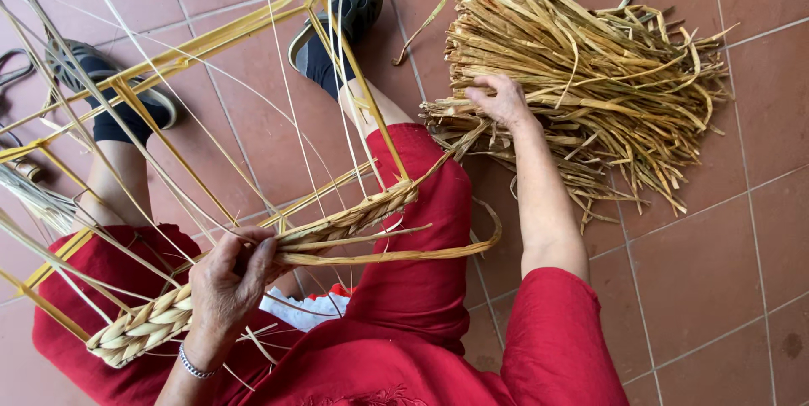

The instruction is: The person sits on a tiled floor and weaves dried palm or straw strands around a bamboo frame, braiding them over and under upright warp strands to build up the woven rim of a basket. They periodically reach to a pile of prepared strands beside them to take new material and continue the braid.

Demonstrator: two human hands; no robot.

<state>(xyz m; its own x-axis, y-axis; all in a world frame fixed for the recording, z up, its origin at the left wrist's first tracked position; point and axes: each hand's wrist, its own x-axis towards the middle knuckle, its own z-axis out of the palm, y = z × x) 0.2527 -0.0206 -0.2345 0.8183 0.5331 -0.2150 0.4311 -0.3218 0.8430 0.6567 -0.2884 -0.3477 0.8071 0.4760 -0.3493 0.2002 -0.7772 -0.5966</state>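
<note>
- Red tile floor [716,271] is lying under everything, person sitting in red clothes.
- Left hand [232,275] is curling shut round the braided strip [253,267] on a yellow frame [211,35], near left.
- Right hand [503,102] is reaching far right w/ fingers closing on strands of the dried-leaf pile [590,69].
</note>
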